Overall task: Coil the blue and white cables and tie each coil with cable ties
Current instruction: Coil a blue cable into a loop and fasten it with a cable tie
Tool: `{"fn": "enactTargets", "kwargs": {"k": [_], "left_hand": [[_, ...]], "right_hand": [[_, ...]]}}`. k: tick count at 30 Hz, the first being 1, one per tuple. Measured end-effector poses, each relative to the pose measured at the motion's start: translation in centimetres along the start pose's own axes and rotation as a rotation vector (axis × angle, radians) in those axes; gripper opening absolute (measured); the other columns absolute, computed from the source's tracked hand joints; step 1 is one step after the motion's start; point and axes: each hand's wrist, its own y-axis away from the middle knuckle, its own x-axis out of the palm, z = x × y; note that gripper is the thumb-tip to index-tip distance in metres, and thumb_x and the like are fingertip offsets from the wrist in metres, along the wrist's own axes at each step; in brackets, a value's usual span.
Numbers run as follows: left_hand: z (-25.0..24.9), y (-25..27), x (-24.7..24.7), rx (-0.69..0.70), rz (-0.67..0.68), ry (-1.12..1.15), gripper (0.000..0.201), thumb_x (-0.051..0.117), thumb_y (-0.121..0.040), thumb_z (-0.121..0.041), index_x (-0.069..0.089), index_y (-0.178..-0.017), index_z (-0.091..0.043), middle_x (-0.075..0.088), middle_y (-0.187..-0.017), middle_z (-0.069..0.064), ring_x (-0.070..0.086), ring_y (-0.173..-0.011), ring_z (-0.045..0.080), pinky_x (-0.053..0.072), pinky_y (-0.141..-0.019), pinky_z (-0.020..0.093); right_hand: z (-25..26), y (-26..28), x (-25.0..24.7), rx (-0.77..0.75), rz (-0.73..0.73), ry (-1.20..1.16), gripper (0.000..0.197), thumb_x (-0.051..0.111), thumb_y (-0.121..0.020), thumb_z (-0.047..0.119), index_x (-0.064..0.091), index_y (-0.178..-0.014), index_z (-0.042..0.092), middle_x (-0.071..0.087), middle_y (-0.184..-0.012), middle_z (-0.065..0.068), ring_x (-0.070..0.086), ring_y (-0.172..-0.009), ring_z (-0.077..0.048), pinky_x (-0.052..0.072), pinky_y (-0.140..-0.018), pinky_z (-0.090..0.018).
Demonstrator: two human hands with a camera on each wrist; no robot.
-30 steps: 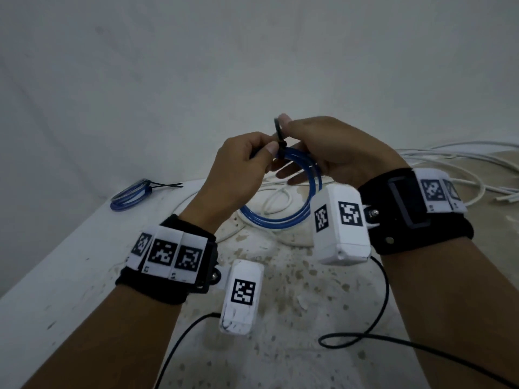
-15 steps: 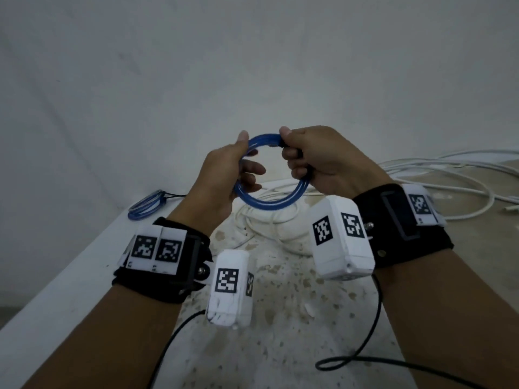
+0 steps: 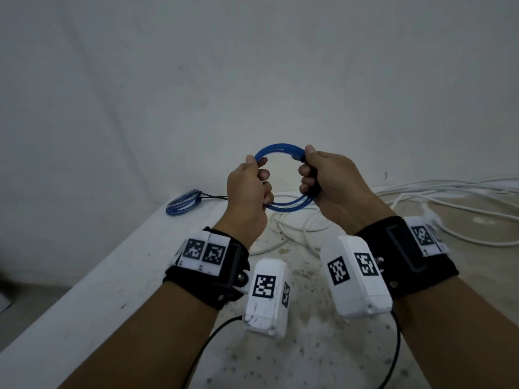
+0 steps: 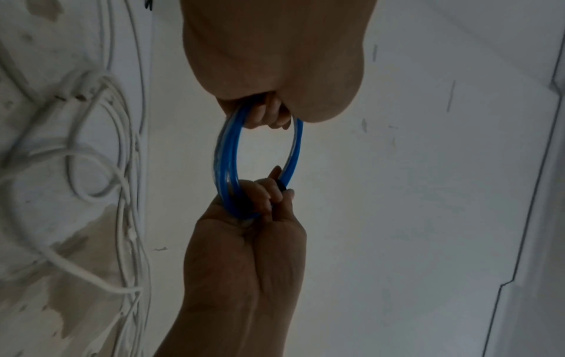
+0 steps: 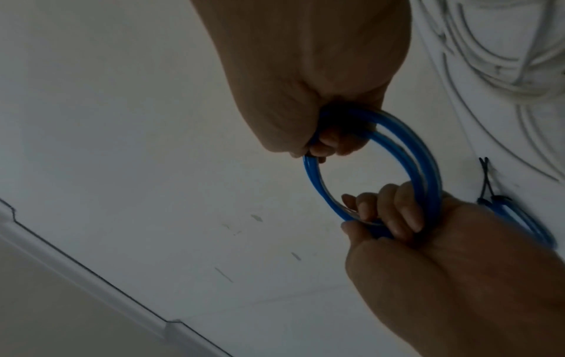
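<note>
Holding a blue coil (image 3: 283,178) up above the table (image 3: 118,276), seen from the head: left hand (image 3: 248,189) clenched round its left side, right hand (image 3: 328,181) clenched round its right side. Behind, loose white cables (image 3: 421,203) on the table, not yet coiled, and a second blue coil (image 3: 182,203) at the far left edge, already tied with a black tie.

Looking from the left wrist: same blue coil (image 4: 229,154) edge-on, fingers (image 4: 269,113) of the left hand curled through it, and a dark band (image 4: 281,187) under the right hand (image 4: 260,217), probably the cable tie; not visible from the head.

Looking from the right wrist: loops of the blue coil (image 5: 425,164) slightly apart, left hand (image 5: 394,217) gripping below, tied coil (image 5: 516,217) beyond.

Better to keep both grips firm, press the loops together, then pull the tie tight; otherwise likely to spring open.
</note>
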Motion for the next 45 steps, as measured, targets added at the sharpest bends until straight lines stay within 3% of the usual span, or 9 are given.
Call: {"fn": "enactTargets", "kwargs": {"k": [7,15,23,27,30,33,36,40,45], "left_hand": [[-1.3,-0.8,-3.9,0.071,-0.029,-0.196,0.034,0.034,-0.106,-0.031,0.061,-0.094,-0.013,0.042,-0.064,-0.003,0.028,-0.042,0.008,0.027,-0.042,0.023],[-2.4,-2.7,-10.2,-0.112,-0.051,-0.063,0.033,0.038,-0.106,-0.028,0.060,-0.096,-0.007,0.048,-0.065,0.001,0.037,-0.040,0.009,0.040,-0.041,0.022],[-3.7,-7.0,-18.2,-0.183,-0.153,-0.089,0.033,0.039,-0.105,-0.026,0.061,-0.093,-0.004,0.050,-0.069,0.004,0.040,-0.047,0.012,0.046,-0.043,0.024],[-4.3,-9.6,-20.7,-0.216,-0.176,-0.077,0.037,0.040,-0.105,-0.034,0.058,-0.092,-0.004,0.060,-0.075,0.011,0.058,-0.064,0.021,0.060,-0.071,0.038],[-4.0,-10.9,-23.0,-0.282,-0.195,-0.182,0.032,0.046,-0.102,-0.038,0.058,-0.105,-0.008,0.058,-0.091,0.009,0.058,-0.084,0.024,0.053,-0.088,0.040],[-2.9,-11.1,-24.7,-0.329,-0.201,-0.245,0.032,0.054,-0.099,-0.030,0.056,-0.121,-0.007,0.058,-0.100,0.011,0.059,-0.087,0.024,0.054,-0.083,0.038],[-1.9,-10.8,-25.7,-0.353,-0.205,-0.259,0.028,0.054,-0.099,-0.023,0.055,-0.120,-0.004,0.060,-0.096,0.011,0.058,-0.082,0.022,0.054,-0.075,0.034],[-1.3,-11.0,-27.2,-0.377,-0.226,-0.296,0.027,0.054,-0.099,-0.020,0.056,-0.119,-0.001,0.062,-0.090,0.009,0.058,-0.079,0.021,0.053,-0.072,0.031],[-1.1,-11.2,-28.0,-0.390,-0.241,-0.323,0.027,0.054,-0.099,-0.018,0.058,-0.118,0.000,0.064,-0.087,0.008,0.059,-0.075,0.019,0.053,-0.067,0.028]], "right_hand": [[-1.0,0.5,0.8,0.087,0.124,0.301,0.025,0.055,-0.100,0.028,0.071,-0.104,0.008,0.075,-0.092,-0.005,0.070,-0.079,-0.017,0.060,-0.078,-0.036],[-2.5,-1.4,6.2,0.229,0.184,0.358,0.020,0.062,-0.095,0.022,0.071,-0.102,0.006,0.070,-0.085,-0.003,0.066,-0.069,-0.014,0.055,-0.057,-0.025],[-7.6,-6.5,13.3,0.308,0.224,0.367,0.013,0.060,-0.097,0.014,0.069,-0.098,0.004,0.071,-0.085,-0.010,0.069,-0.070,-0.020,0.060,-0.063,-0.032],[-9.6,-9.7,16.4,0.331,0.194,0.351,0.013,0.061,-0.096,0.012,0.068,-0.095,0.001,0.070,-0.086,-0.012,0.066,-0.069,-0.021,0.059,-0.060,-0.033],[-11.0,-12.8,18.4,0.323,0.107,0.265,0.018,0.059,-0.098,0.011,0.063,-0.089,-0.003,0.069,-0.093,-0.017,0.065,-0.075,-0.027,0.057,-0.067,-0.039],[-13.2,-15.9,20.3,0.139,0.222,0.814,0.029,0.048,-0.103,0.021,0.057,-0.122,0.001,0.063,-0.128,-0.016,0.063,-0.096,-0.025,0.052,-0.086,-0.037],[-15.4,-17.9,22.0,-0.025,0.399,1.437,0.040,0.043,-0.104,0.025,0.043,-0.136,0.002,0.057,-0.131,-0.019,0.058,-0.111,-0.032,0.045,-0.088,-0.035],[-17.9,-20.2,23.3,-0.142,0.512,1.696,0.033,0.049,-0.101,0.029,0.055,-0.121,0.004,0.063,-0.118,-0.017,0.061,-0.107,-0.034,0.046,-0.085,-0.037],[-21.1,-21.5,22.6,-0.086,0.484,1.727,0.022,0.060,-0.092,0.032,0.059,-0.083,0.012,0.065,-0.082,-0.012,0.061,-0.073,-0.027,0.045,-0.065,-0.030]]}}
